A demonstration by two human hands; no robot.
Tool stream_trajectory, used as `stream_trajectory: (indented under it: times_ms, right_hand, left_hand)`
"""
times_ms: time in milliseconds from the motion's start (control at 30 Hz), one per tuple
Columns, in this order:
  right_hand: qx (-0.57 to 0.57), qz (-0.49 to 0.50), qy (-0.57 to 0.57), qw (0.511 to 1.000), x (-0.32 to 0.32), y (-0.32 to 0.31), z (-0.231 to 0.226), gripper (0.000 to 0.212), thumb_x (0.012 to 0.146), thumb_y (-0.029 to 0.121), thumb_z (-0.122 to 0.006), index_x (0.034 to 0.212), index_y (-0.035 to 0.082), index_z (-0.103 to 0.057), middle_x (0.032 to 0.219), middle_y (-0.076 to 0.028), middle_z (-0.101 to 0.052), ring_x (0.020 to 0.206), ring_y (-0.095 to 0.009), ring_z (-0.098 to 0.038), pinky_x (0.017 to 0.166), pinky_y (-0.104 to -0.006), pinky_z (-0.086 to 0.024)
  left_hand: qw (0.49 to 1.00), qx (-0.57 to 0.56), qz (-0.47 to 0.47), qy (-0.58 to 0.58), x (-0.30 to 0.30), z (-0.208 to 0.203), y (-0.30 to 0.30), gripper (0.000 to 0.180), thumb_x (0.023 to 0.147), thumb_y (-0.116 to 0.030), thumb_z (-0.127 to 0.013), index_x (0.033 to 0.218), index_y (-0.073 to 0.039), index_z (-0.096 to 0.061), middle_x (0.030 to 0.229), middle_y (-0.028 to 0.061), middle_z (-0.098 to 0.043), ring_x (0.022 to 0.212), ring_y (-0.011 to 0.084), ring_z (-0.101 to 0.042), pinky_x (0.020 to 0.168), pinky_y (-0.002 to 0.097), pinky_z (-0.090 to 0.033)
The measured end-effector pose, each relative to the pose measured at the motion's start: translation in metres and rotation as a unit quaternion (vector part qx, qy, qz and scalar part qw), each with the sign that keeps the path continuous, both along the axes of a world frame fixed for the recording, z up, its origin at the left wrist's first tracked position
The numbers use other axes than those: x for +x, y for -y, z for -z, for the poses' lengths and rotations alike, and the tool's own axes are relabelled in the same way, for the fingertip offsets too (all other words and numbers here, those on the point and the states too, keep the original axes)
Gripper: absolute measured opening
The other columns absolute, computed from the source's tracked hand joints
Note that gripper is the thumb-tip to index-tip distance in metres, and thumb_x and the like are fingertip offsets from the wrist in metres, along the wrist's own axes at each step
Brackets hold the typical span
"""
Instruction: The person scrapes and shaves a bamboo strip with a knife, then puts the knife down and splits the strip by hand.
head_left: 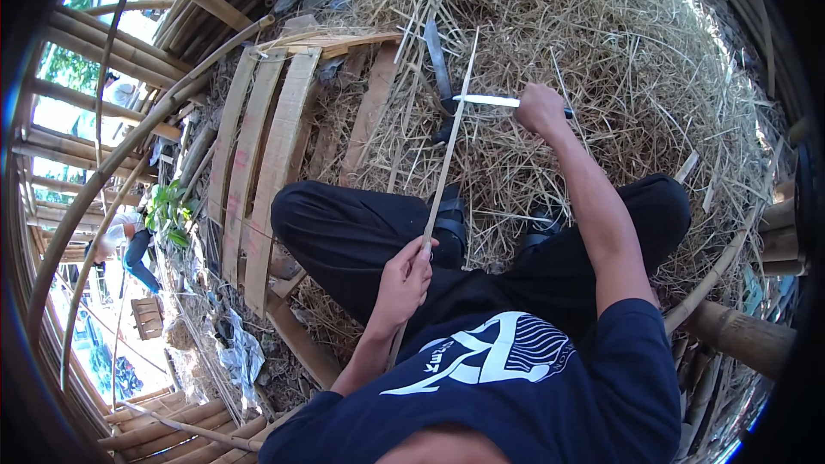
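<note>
My left hand (405, 282) is closed around a long, thin bamboo strip (450, 155), which slants up and away from my lap. Out to the right, my right hand (542, 110) grips the dark handle of a knife (488, 100). Its bright blade points left, and the tip meets or crosses the strip; whether it cuts in I cannot tell. Just beyond the strip lies a machete (438, 60) with a grey blade and a dark handle, resting on the straw.
Straw and thin shavings (593, 26) cover the ground ahead. Wooden slats (279, 137) lie at the left, near a bamboo pole fence (120, 51). Clear plastic (242, 357) hangs lower left. A thick bamboo pole (743, 335) stands by my right elbow. Another person (129, 241) is outside.
</note>
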State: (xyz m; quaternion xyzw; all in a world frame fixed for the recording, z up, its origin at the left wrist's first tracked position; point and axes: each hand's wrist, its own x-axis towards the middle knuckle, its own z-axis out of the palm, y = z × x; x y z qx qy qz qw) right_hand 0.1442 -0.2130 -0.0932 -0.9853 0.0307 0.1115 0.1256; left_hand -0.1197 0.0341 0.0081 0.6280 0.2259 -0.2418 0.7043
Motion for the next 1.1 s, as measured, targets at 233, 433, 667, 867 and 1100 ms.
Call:
stream_trajectory:
  times_ms: [233, 433, 667, 867, 1100]
  right_hand:
    - [0.092, 0.238, 0.057, 0.965, 0.024, 0.061, -0.025, 0.037, 0.081, 0.029, -0.056, 0.097, -0.003, -0.067, 0.1, -0.023, -0.067, 0.094, -0.037, -0.066, 0.082, -0.0433, -0.052]
    - [0.161, -0.104, -0.045, 0.98, -0.042, -0.057, -0.065, 0.029, 0.077, 0.02, -0.058, 0.084, -0.007, -0.067, 0.085, -0.026, -0.067, 0.081, -0.038, -0.067, 0.079, -0.0448, -0.054]
    - [0.188, -0.21, -0.003, 0.96, -0.085, -0.091, -0.047, 0.02, 0.069, 0.014, -0.058, 0.07, -0.005, -0.066, 0.072, -0.026, -0.064, 0.072, -0.04, -0.066, 0.071, -0.0456, -0.055]
    - [0.133, -0.203, 0.036, 0.97, -0.065, -0.074, -0.034, 0.017, 0.069, 0.015, -0.06, 0.069, -0.001, -0.067, 0.069, -0.022, -0.064, 0.07, -0.038, -0.066, 0.067, -0.0446, -0.055]
    - [0.077, 0.054, -0.024, 0.995, -0.008, -0.015, -0.014, 0.024, 0.074, 0.02, -0.066, 0.086, 0.0, -0.069, 0.093, -0.02, -0.069, 0.087, -0.035, -0.068, 0.076, -0.0418, -0.054]
  left_hand:
    - [0.999, 0.027, 0.013, -0.01, -0.037, 0.001, -0.028, 0.024, 0.101, -0.019, -0.043, 0.119, -0.004, -0.051, 0.058, -0.008, -0.033, 0.042, -0.0009, -0.026, 0.037, 0.0175, -0.021]
    - [0.986, 0.099, 0.016, 0.133, 0.047, 0.021, -0.026, 0.024, 0.101, -0.019, -0.044, 0.119, -0.004, -0.052, 0.059, -0.0083, -0.035, 0.043, -0.0016, -0.028, 0.037, 0.0167, -0.022]
    - [0.974, 0.095, 0.033, 0.204, 0.095, 0.036, -0.016, 0.024, 0.101, -0.019, -0.046, 0.116, -0.004, -0.054, 0.059, -0.0083, -0.035, 0.044, -0.0013, -0.027, 0.037, 0.018, -0.019]
    - [0.981, 0.067, 0.047, 0.176, 0.092, 0.04, -0.004, 0.02, 0.101, -0.018, -0.046, 0.114, -0.005, -0.053, 0.058, -0.0089, -0.031, 0.042, -0.0012, -0.025, 0.036, 0.018, -0.017]
    - [0.997, -0.047, 0.037, 0.038, 0.031, 0.011, 0.001, 0.02, 0.102, -0.018, -0.041, 0.113, -0.005, -0.051, 0.059, -0.0087, -0.028, 0.041, -0.0014, -0.023, 0.036, 0.0177, -0.017]
